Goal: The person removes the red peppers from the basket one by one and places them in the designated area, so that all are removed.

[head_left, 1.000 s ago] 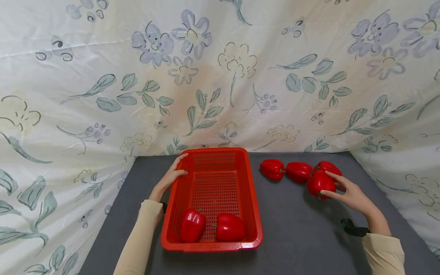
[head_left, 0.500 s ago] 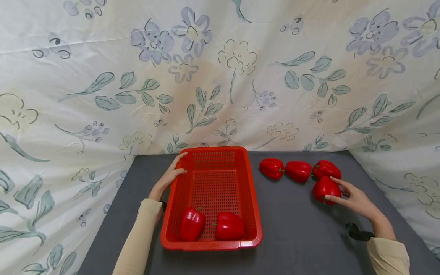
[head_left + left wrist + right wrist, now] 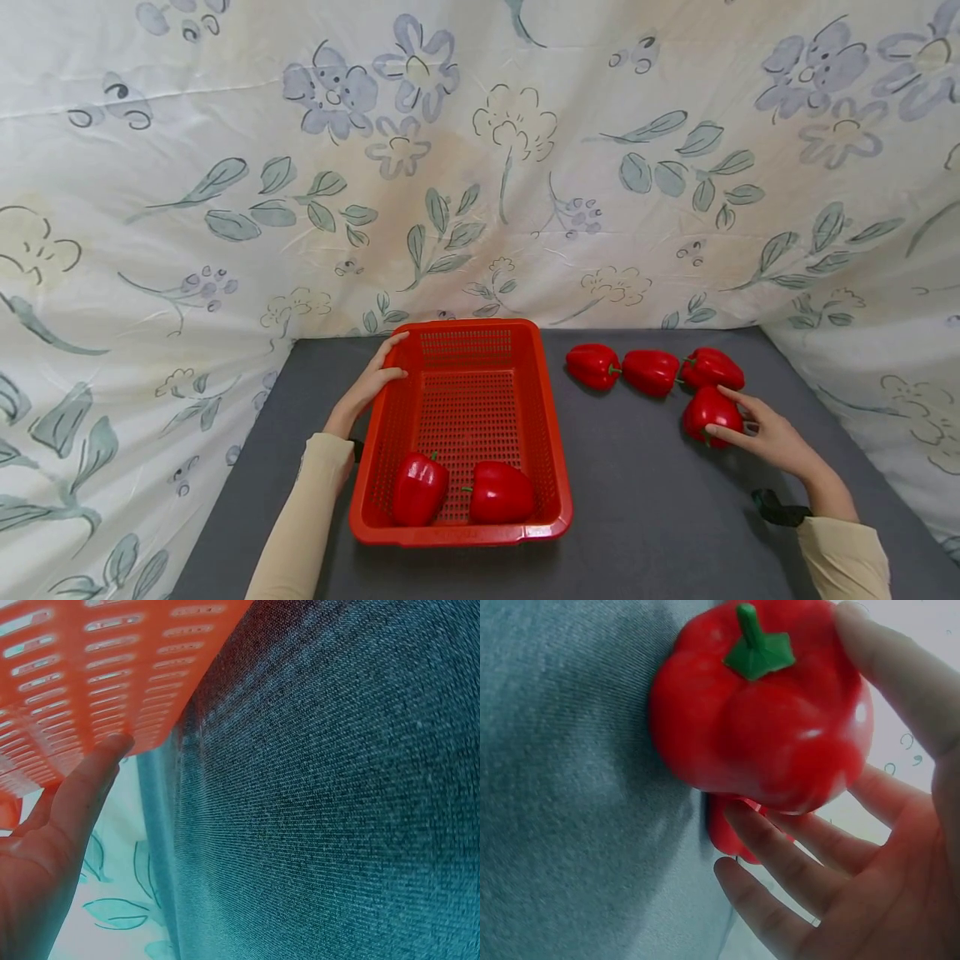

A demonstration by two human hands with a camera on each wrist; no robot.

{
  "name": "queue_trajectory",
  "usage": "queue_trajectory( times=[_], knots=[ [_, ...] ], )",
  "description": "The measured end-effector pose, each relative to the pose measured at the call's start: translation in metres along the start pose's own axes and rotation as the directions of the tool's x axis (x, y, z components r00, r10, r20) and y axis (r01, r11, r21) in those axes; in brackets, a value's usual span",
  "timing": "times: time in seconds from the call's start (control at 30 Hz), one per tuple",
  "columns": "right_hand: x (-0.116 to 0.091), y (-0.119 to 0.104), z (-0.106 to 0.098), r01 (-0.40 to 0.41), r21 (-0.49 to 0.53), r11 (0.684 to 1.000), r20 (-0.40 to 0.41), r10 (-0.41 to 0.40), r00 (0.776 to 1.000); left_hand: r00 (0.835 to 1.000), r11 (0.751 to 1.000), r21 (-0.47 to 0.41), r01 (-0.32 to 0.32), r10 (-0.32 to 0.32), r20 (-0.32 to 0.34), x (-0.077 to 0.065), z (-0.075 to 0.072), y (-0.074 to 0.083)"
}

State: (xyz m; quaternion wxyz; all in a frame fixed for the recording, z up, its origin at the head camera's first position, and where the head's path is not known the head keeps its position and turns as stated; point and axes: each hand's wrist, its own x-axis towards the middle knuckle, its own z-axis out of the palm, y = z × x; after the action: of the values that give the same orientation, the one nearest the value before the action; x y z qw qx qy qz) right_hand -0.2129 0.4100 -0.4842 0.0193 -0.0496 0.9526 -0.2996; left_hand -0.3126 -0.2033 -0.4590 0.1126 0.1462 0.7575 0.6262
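Note:
My left hand (image 3: 367,388) grips the left rim of a red plastic basket (image 3: 554,417), near its far corner. Its fingers reach along the slotted outer wall (image 3: 112,664) in the left wrist view. Two red bell peppers, one on the left (image 3: 422,490) and one on the right (image 3: 501,493), lie at the basket's near end. Off to the right, my right hand (image 3: 776,437) holds another red bell pepper (image 3: 708,415) between thumb and fingers, close to the table. Its green stem (image 3: 759,652) shows in the right wrist view.
Behind the held pepper, three red bell peppers form a row: left (image 3: 591,367), middle (image 3: 649,372) and right (image 3: 714,367). They lie near the back edge of the dark grey table (image 3: 645,517). A floral curtain (image 3: 465,250) hangs behind and on both sides.
The right hand and its bell pepper have moved slightly right and nearer to me, away from the row, then stayed almost still. The left hand and basket have kept their place.

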Motion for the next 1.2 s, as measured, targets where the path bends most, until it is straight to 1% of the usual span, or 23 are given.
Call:
queue_trajectory(
  times=[0.07,0.23,0.67,1.03,1.2],
  knots=[
    [0.001,-0.001,0.001,0.005,-0.003,1.000,-0.003,-0.005,1.000,1.000,1.000,0.007,0.001,-0.001,0.001,-0.002,0.002,0.005],
    [0.001,-0.003,0.002,0.022,0.000,1.000,-0.011,-0.022,1.000,1.000,1.000,0.008,0.016,-0.016,0.001,-0.005,0.004,0.009],
    [0.001,-0.003,-0.002,0.053,-0.013,0.999,-0.034,-0.053,0.998,1.000,1.000,-0.007,0.016,-0.016,0.007,-0.005,0.004,0.010],
    [0.002,-0.017,-0.014,0.100,-0.043,0.994,-0.086,-0.103,0.991,1.000,1.000,-0.010,0.016,-0.016,0.004,-0.007,0.004,0.009],
    [0.004,-0.023,-0.015,0.098,-0.052,0.994,-0.105,-0.104,0.989,1.000,1.000,-0.011,0.021,-0.021,0.005,-0.006,0.004,0.009]
  ],
)
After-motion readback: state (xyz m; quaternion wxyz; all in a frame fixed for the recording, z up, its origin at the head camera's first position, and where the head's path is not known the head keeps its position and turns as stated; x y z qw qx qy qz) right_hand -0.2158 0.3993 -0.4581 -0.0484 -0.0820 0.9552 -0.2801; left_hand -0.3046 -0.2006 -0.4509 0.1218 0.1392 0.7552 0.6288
